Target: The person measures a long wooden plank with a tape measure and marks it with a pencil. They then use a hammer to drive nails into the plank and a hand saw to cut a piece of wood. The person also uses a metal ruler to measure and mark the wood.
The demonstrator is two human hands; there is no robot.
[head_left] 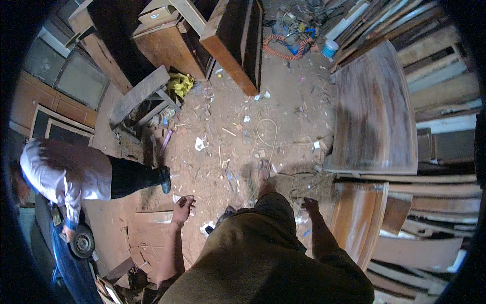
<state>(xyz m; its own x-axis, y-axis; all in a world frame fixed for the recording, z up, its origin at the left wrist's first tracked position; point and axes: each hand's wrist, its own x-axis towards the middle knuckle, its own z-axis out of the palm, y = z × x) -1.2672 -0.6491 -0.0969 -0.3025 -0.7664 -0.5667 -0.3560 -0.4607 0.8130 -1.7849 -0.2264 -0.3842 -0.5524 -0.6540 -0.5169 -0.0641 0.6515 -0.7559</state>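
My left hand (183, 209) hangs in the air over the dirt floor, its fingers loosely curled and apart, with nothing in it. On the other side of my body, my right hand (310, 207) hangs low with relaxed, parted fingers, and I see nothing held there. It is nearest to a brown wooden panel (356, 218) leaning at the right. Beyond that panel stands a larger, streaked reddish-brown wooden panel (374, 111). My sandalled foot (264, 169) is forward on the floor.
A person (76, 172) bends over beside a blue vehicle (66, 253) at the left. A worn wooden trestle (142, 96) and wooden cabinets (230, 45) stand ahead. An orange coiled hose (283, 54) and white-blue bucket (330, 48) lie farther back. Stacked boards (438, 248) line the right; scraps litter the floor.
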